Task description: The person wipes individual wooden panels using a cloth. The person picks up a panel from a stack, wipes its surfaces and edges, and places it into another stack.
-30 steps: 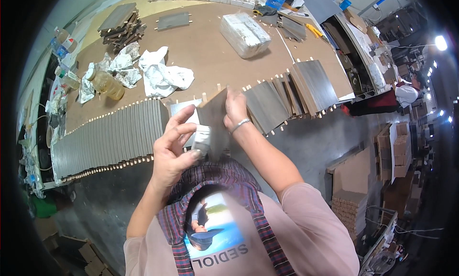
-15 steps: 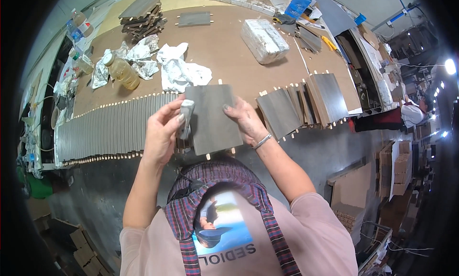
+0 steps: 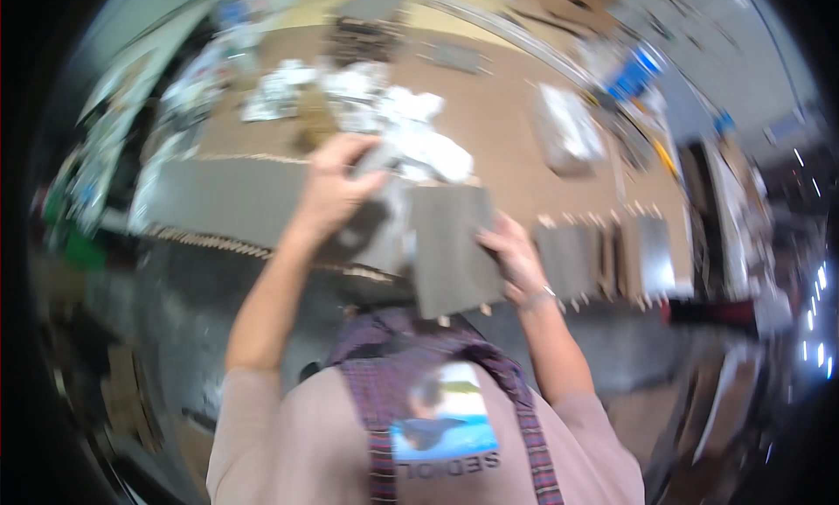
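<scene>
At the worktop's (image 3: 502, 138) near edge, a dowelled panel (image 3: 454, 251) is pinched by the right hand (image 3: 517, 258), a blurred block (image 3: 373, 162) seemingly by the left hand (image 3: 336, 188), steady handling apparently required.

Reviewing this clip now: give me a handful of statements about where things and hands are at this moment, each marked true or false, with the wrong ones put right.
1. The right hand holds a grey panel. True.
2. The left hand is to the right of the grey panel. False: it is to the left of it.
3. Pegs stick out from the lower edge of the grey panel. True.
4. The white block is left of the crumpled white material. False: it is to the right.
5. A long row of panels lines the left part of the table's near edge. True.
6. The blue container is at the table's near left. False: it is at the far right.
</scene>
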Available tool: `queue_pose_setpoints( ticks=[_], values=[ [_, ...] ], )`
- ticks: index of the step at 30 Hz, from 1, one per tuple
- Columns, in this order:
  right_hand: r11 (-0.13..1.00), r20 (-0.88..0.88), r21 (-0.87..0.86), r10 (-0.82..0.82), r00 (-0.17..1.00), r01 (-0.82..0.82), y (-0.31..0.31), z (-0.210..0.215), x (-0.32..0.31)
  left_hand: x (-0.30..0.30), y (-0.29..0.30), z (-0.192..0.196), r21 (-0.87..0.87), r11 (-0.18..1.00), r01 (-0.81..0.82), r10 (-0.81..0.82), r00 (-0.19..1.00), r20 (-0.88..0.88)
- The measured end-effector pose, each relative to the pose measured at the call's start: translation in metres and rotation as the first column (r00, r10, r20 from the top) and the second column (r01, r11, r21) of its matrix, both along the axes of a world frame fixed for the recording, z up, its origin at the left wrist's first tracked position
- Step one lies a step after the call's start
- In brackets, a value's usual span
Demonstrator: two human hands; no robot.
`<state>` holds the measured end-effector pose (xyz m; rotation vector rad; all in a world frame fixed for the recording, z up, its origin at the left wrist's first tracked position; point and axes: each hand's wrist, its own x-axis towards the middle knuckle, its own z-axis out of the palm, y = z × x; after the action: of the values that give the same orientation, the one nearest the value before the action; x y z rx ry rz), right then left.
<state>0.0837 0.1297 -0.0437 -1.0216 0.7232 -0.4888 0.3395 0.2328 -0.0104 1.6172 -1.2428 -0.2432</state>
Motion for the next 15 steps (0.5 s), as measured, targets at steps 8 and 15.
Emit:
queue_pose_setpoints(
  ticks=[8,15],
  values=[
    [0.969,0.315,0.096,-0.248,0.916,0.229,-0.006,0.005,0.03,-0.045,0.085,0.0,-0.242,0.944,0.225,-0.324,0.493,-0.807],
    [0.97,0.184,0.047,0.227,0.956,-0.239,0.051,0.021,0.088,-0.038,0.155,-0.002,-0.377,0.902,-0.211,-0.266,0.416,-0.869]
  ],
)
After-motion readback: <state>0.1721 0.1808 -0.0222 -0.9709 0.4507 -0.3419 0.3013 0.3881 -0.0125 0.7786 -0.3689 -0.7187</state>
